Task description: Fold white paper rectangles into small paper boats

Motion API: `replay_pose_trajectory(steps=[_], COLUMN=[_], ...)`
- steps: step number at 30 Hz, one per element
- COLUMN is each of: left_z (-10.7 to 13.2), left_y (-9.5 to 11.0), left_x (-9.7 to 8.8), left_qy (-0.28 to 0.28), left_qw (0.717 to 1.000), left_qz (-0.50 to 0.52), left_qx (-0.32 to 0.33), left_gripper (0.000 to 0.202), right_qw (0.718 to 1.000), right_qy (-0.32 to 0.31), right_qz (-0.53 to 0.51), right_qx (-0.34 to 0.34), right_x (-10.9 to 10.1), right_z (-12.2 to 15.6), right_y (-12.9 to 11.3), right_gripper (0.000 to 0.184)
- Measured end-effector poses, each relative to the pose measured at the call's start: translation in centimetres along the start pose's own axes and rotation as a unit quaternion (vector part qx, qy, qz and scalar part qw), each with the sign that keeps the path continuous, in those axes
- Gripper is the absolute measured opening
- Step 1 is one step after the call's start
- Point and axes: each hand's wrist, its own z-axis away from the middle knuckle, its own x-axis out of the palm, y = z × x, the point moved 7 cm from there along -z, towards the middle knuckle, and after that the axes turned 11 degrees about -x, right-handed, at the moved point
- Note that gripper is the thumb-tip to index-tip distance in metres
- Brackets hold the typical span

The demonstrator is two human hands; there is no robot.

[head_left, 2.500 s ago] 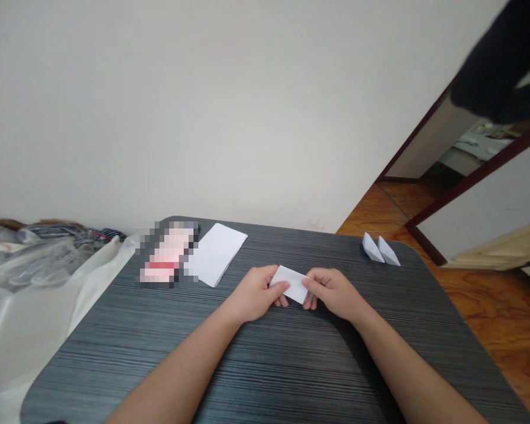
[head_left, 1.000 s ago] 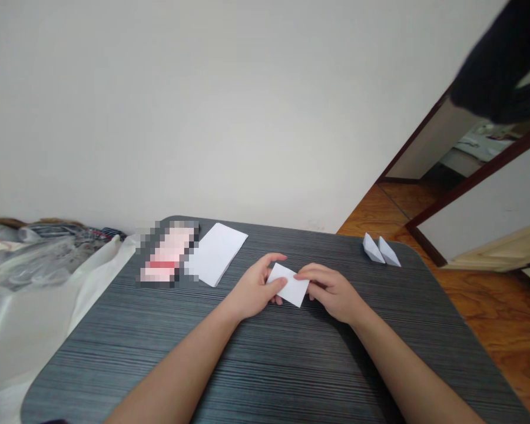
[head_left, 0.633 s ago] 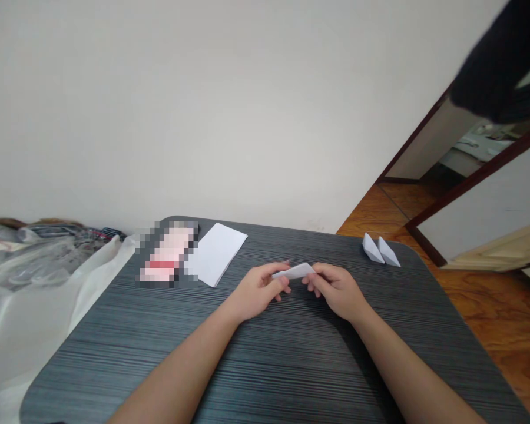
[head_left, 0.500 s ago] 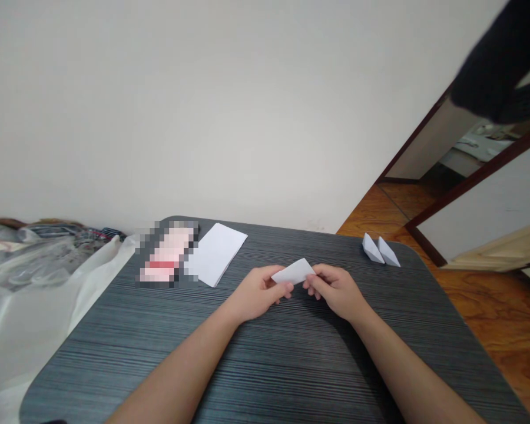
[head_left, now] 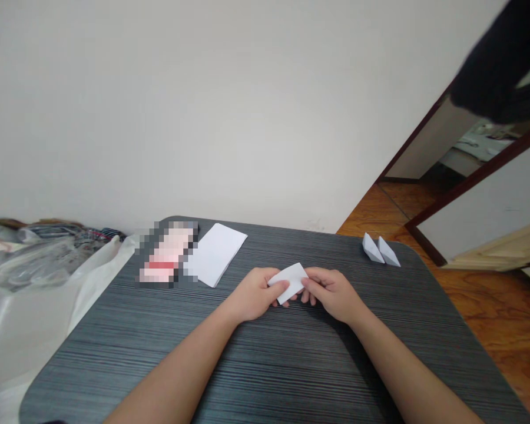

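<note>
Between my hands, above the dark table, is a small white piece of folded paper. My left hand pinches its left side, thumb on top and fingers beneath. At the right edge my right hand grips it with thumb and fingers, the fingertips partly hidden under the paper. A stack of white paper sheets lies to the left of my hands. Two small folded paper boats stand side by side near the far right corner.
Left of the paper stack lies a pixelated pinkish rectangle, its kind blurred out. Plastic-wrapped bundles rest beyond the table's left edge. A pale wall rises behind, with wooden floor and a doorway at right.
The folded paper has been turned and now shows a squarer face, its lower corner nearer me. My right hand has shifted slightly left, closer to my left hand.
</note>
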Motion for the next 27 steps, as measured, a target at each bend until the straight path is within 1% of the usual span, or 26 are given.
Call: replay_pose_trajectory(steps=[2, 5, 12, 18, 21, 25, 27], left_z=[-0.1, -0.2, 0.0, 0.1, 0.1, 0.0, 0.0], left_y=[-0.1, -0.2, 0.2, 0.3, 0.3, 0.1, 0.0], left_x=[0.0, 0.1, 0.3, 0.2, 0.2, 0.2, 0.2], left_qy=[-0.007, -0.017, -0.029, -0.020, -0.023, -0.023, -0.022], left_qw=[1.000, 0.999, 0.999, 0.999, 0.999, 0.999, 0.999], left_qz=[0.021, 0.035, 0.036, 0.032, 0.022, 0.030, 0.036], left_qx=[-0.001, 0.001, 0.008, 0.006, 0.008, 0.001, -0.001], left_gripper=[0.030, 0.030, 0.032, 0.032, 0.033, 0.032, 0.032], right_qw=[1.000, 0.999, 0.999, 0.997, 0.998, 0.999, 0.999], right_qy=[0.020, 0.038, 0.014, 0.042, 0.027, 0.018, 0.023], right_qz=[-0.014, -0.025, -0.028, -0.063, -0.059, -0.039, -0.017], right_qx=[-0.008, -0.010, 0.009, 0.016, 0.020, 0.007, -0.015], right_x=[-0.2, -0.4, 0.1, 0.1, 0.2, 0.3, 0.1], right_z=[0.1, 0.3, 0.2, 0.4, 0.3, 0.2, 0.2], right_y=[0.1, 0.4, 0.4, 1.1, 1.1, 0.6, 0.4], right_gripper=[0.025, 0.033, 0.028, 0.033, 0.031, 0.029, 0.029])
